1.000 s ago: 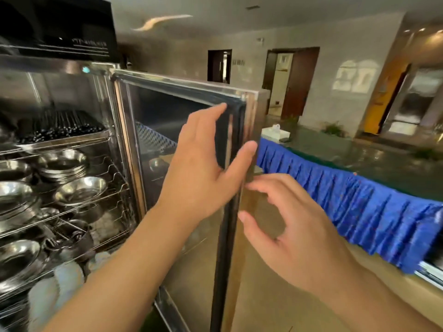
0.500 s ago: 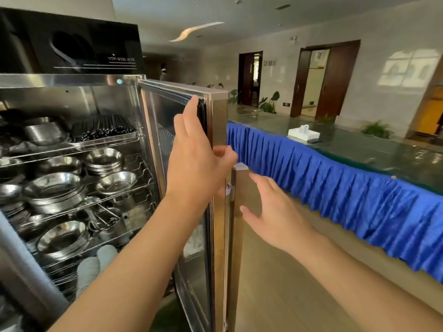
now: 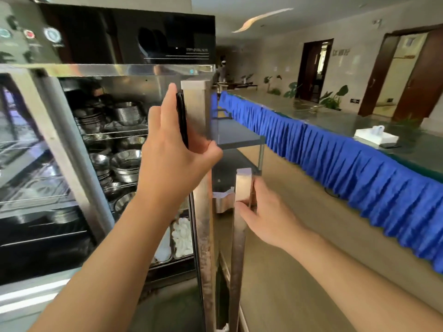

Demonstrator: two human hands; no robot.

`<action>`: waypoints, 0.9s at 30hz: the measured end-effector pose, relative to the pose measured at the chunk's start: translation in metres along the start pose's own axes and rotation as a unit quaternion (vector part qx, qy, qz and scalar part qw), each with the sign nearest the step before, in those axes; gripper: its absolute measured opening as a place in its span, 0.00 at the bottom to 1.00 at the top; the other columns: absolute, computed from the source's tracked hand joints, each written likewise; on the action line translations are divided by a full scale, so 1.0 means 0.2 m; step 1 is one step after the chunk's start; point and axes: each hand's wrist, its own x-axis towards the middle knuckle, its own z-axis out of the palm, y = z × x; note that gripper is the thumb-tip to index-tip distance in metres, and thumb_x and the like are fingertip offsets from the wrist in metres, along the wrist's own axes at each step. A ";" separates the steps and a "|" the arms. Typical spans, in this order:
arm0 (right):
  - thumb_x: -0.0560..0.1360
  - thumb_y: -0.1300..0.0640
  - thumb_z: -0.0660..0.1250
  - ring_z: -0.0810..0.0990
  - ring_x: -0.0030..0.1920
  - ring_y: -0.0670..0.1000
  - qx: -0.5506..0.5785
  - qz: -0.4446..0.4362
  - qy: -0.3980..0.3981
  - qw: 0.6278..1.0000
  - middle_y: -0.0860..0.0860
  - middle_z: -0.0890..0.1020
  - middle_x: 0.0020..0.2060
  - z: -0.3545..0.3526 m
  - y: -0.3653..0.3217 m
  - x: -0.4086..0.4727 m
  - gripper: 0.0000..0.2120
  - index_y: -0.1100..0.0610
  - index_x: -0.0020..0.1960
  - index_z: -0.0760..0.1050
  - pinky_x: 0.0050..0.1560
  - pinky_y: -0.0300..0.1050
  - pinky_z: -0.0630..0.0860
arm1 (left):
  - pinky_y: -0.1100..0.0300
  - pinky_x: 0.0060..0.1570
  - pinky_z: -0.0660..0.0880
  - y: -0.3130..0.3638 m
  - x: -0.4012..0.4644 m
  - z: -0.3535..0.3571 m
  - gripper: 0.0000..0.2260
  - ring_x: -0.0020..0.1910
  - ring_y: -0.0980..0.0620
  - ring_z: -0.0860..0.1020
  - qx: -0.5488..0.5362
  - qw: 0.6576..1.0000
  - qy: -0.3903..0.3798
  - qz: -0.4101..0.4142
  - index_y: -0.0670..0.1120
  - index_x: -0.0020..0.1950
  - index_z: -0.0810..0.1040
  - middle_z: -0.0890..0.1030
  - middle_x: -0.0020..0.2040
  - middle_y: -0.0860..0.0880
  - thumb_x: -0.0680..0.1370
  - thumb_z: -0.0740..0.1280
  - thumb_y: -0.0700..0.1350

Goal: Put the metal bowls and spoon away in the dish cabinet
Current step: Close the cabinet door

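Head view: the dish cabinet (image 3: 134, 75) is seen with its steel-framed door (image 3: 202, 212) edge-on, nearly swung across the opening. The door's edge is clasped by the left hand (image 3: 175, 154), fingers laid flat along the dark seal and thumb hooked round the frame. The vertical handle bar (image 3: 239, 226) is gripped near its top by the right hand (image 3: 268, 219). Metal bowls (image 3: 125, 161) are seen stacked on the wire shelves inside. The spoon cannot be made out. A blue-skirted counter (image 3: 347, 164) is seen at right.
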 end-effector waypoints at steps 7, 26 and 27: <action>0.77 0.40 0.67 0.82 0.59 0.48 0.036 -0.062 -0.063 0.995 0.48 0.79 0.65 0.23 -0.23 0.11 0.22 0.42 0.66 0.62 0.45 0.36 0.80 | 0.55 0.56 0.77 -0.25 0.04 -0.26 0.38 0.59 0.55 0.75 0.050 0.997 0.042 -0.039 0.50 0.76 0.62 0.74 0.64 0.51 0.69 0.74 0.52; 0.68 0.29 0.68 0.82 0.51 0.50 0.079 -0.116 -0.160 0.977 0.47 0.82 0.54 0.97 -0.82 0.62 0.36 0.51 0.66 0.67 0.51 0.53 0.81 | 0.71 0.41 0.67 -1.19 0.19 -0.63 0.21 0.47 0.55 0.79 0.188 0.976 0.051 -0.093 0.48 0.66 0.71 0.77 0.60 0.50 0.76 0.70 0.52; 0.68 0.29 0.69 0.81 0.52 0.51 0.079 -0.111 -0.166 0.977 0.47 0.82 0.55 1.02 -0.84 0.66 0.37 0.51 0.66 0.67 0.51 0.53 0.80 | 0.71 0.41 0.67 -1.25 0.20 -0.63 0.21 0.46 0.56 0.78 0.189 0.976 0.049 -0.099 0.49 0.66 0.70 0.77 0.59 0.50 0.76 0.70 0.52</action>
